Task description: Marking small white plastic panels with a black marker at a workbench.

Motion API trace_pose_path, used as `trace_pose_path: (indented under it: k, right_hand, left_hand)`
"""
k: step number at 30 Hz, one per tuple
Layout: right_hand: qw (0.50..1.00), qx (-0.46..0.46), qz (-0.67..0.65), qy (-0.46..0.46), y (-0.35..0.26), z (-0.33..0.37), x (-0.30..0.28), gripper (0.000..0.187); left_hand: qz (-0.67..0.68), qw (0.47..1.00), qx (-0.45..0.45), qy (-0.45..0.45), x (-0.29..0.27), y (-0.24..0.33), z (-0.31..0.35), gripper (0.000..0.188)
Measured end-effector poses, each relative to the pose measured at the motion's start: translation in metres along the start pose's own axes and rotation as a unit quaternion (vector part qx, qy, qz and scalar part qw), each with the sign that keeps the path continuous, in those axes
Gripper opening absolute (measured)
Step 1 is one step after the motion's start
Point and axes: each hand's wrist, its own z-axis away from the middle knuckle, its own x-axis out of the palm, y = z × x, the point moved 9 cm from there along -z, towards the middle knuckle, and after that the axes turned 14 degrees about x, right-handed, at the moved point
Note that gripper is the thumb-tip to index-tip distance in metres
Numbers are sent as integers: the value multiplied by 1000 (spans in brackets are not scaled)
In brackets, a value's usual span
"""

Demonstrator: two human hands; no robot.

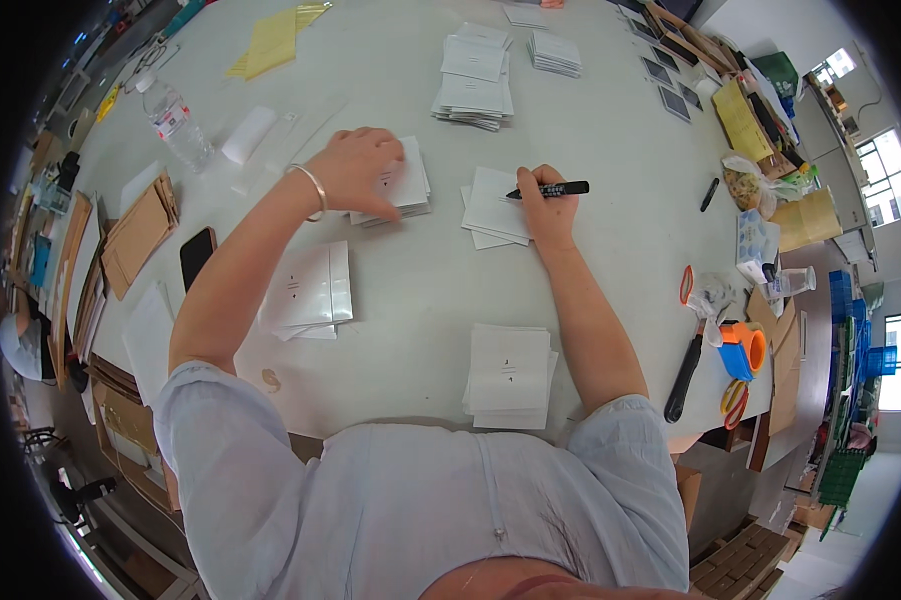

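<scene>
My left hand (362, 172), wearing a bracelet, rests over a stack of white paper sheets or envelopes (413, 182), with its fingers and thumb spread across the left part. In my right hand (550, 212) a black marker (572, 188) is gripped, lying nearly level with its left end over a smaller, fanned pile of white sheets (490, 208). Close to my body sits another white pile (510, 375) bearing a small printed mark. Below my left hand, beside my forearm, is a further white pile with a glossy strip (312, 285).
Taller white stacks (473, 75) stand at the far middle. On the left are a water bottle (178, 125), a phone (198, 255) and brown cardboard (140, 235). To the right lie a tape dispenser (742, 352), scissors (734, 403), a black-handled tool (682, 385) and a tissue pack (757, 243).
</scene>
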Motion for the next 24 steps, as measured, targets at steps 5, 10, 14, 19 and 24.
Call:
trace_pose_path:
  k: [5, 10, 14, 19, 24]
  right_hand:
    - [998, -27, 45, 33, -1, -1, -4, 27]
    - [998, -40, 15, 42, -7, 2, -7, 27]
    - [999, -16, -27, 23, -4, 1, -6, 27]
    - [1000, -20, 12, 11, 1, -2, -2, 26]
    - [997, -48, 55, 2, -6, 3, 2, 26]
  left_hand:
    - [14, 995, 86, 56, 14, 48, -51, 71]
    - [-34, 989, 133, 48, 41, 84, -86, 85]
    - [8, 994, 104, -22, 52, 90, -91, 86]
    - [19, 998, 61, -16, 57, 87, -87, 75]
    - [30, 996, 74, 26, 53, 85, -84, 64]
